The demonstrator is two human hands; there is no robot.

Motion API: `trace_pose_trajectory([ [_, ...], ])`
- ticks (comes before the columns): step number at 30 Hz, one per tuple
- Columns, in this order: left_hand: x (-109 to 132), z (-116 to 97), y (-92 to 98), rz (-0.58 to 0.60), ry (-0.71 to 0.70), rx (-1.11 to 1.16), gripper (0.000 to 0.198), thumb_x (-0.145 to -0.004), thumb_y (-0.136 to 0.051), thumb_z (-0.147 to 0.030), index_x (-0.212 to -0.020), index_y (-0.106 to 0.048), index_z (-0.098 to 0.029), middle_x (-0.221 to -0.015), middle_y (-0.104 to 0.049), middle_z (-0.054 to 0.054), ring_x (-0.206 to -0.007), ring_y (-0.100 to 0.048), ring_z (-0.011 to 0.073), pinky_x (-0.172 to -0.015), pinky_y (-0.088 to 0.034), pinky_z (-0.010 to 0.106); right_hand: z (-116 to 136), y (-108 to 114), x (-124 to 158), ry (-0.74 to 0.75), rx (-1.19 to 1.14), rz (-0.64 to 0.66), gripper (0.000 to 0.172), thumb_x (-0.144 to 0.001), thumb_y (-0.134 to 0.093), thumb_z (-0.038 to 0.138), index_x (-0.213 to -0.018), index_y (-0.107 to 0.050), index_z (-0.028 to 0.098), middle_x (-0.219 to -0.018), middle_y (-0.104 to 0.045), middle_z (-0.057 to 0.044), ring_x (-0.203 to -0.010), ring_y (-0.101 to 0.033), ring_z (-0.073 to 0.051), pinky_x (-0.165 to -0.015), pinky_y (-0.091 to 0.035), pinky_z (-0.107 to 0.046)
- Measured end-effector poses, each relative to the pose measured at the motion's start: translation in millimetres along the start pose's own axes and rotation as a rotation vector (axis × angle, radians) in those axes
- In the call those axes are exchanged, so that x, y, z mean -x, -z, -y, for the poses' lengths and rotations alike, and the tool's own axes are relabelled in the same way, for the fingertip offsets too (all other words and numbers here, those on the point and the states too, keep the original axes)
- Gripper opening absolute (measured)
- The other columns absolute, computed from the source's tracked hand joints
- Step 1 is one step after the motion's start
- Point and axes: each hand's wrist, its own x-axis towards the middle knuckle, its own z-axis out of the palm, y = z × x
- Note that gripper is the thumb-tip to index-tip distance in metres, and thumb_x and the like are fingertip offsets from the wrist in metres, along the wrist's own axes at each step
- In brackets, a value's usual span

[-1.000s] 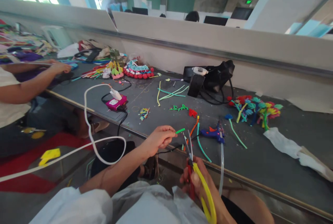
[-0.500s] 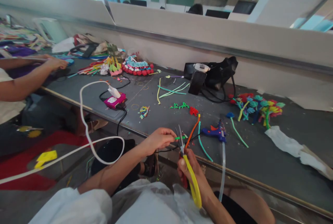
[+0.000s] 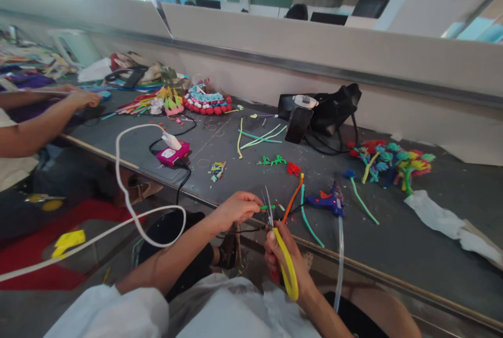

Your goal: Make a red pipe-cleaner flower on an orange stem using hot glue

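Observation:
My left hand (image 3: 240, 208) pinches a short green pipe cleaner piece (image 3: 268, 207) over the table's front edge. Yellow-handled scissors (image 3: 288, 270) are gripped in my right hand (image 3: 286, 249), with their blades pointing up and slightly parted around the green piece. Just beyond the blades lie an orange pipe cleaner (image 3: 294, 199) with a yellow tip and a teal pipe cleaner (image 3: 309, 222). A blue glue gun (image 3: 327, 202) with a clear glue stick in its back rests to their right. Small red (image 3: 293, 169) and green bent pieces (image 3: 273, 160) sit farther back.
A pink power strip (image 3: 173, 154) with a looping white cable stands at the left. Pipe cleaner flowers (image 3: 408, 162) lie at the right, a black bag (image 3: 340, 110) against the partition. Another person's hand (image 3: 84, 99) works at the far left.
The scissors and my right hand have shifted slightly left and up toward my left hand. The green piece stays pinched. The camera view has moved a little.

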Motion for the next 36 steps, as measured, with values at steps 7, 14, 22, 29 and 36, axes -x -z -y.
trace_pose_trajectory([
  [7,-7.1,-0.5,5.7,-0.001,0.011,-0.015,0.016,-0.067,-0.057,-0.024,-0.079,-0.059,-0.014,-0.038,-0.031,-0.013,-0.035,-0.017,0.0036,-0.039,-0.009,0.021,10.1,-6.6,-6.9,-0.058,-0.007,-0.03,0.06,-0.064,-0.071,0.068,-0.097,-0.051,0.022,-0.058,-0.038,0.011,-0.039,-0.03,0.0,-0.035,-0.022,-0.012],
  [14,-11.1,-6.8,7.9,-0.016,-0.006,-0.055,0.016,-0.068,-0.058,-0.028,-0.078,-0.056,-0.016,-0.038,-0.033,-0.012,-0.035,-0.017,0.0039,-0.039,-0.008,0.022,19.9,-12.6,-10.0,-0.091,0.007,-0.089,0.055,-0.062,-0.074,0.063,-0.087,-0.05,0.021,-0.056,-0.036,0.012,-0.038,-0.026,0.001,-0.033,-0.018,-0.011],
  [22,-8.2,-14.6,3.9,-0.059,-0.032,-0.127,0.021,-0.065,-0.061,-0.032,-0.077,-0.057,-0.015,-0.042,-0.034,-0.012,-0.038,-0.021,0.0037,-0.041,-0.009,0.022,18.5,-14.6,-12.5,-0.093,0.011,-0.116,0.051,-0.063,-0.075,0.057,-0.092,-0.051,0.022,-0.055,-0.038,0.012,-0.036,-0.025,0.0,-0.033,-0.02,-0.013],
  [29,-7.0,-19.3,1.6,-0.071,-0.033,-0.184,0.023,-0.065,-0.06,-0.026,-0.083,-0.064,-0.011,-0.044,-0.038,-0.011,-0.038,-0.022,0.0038,-0.041,-0.01,0.022,18.4,-15.6,-7.1,-0.058,0.04,-0.135,0.051,-0.059,-0.068,0.03,-0.106,-0.049,0.022,-0.051,-0.039,0.014,-0.036,-0.03,-0.003,-0.034,-0.023,-0.013],
  [36,-3.7,-20.9,-0.2,-0.041,-0.035,-0.176,0.025,-0.067,-0.06,-0.028,-0.084,-0.065,-0.011,-0.042,-0.033,-0.012,-0.037,-0.02,0.0039,-0.04,-0.011,0.022,18.5,-11.2,-7.4,-0.069,0.052,-0.144,0.043,-0.062,-0.058,0.026,-0.104,-0.05,0.023,-0.05,-0.039,0.013,-0.038,-0.034,-0.005,-0.035,-0.026,-0.015],
])
